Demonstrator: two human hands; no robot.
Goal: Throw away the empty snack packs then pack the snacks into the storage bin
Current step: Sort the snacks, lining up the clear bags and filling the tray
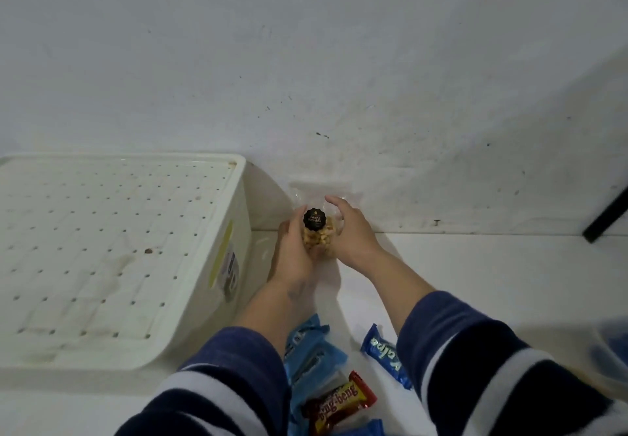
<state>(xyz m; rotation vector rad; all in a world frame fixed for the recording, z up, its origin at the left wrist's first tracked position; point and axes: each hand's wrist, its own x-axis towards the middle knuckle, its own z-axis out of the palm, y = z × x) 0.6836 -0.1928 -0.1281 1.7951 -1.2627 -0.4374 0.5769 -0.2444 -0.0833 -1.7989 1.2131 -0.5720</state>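
A clear plastic bag of nuts (318, 233) with a round black label stands against the wall, just right of the white storage bin (190, 299). My left hand (294, 254) cups its left side and my right hand (350, 232) grips its right side and top. The bin carries a white perforated lid (102, 245). Between my sleeves lie blue snack packs (314, 354), a blue wafer bar (385, 356) and a red and yellow Beng-Beng bar (339, 401).
The white wall (339, 62) rises right behind the bag. A black bar (606, 221) leans at the far right. A rounded blue and white object (615, 350) shows at the right edge.
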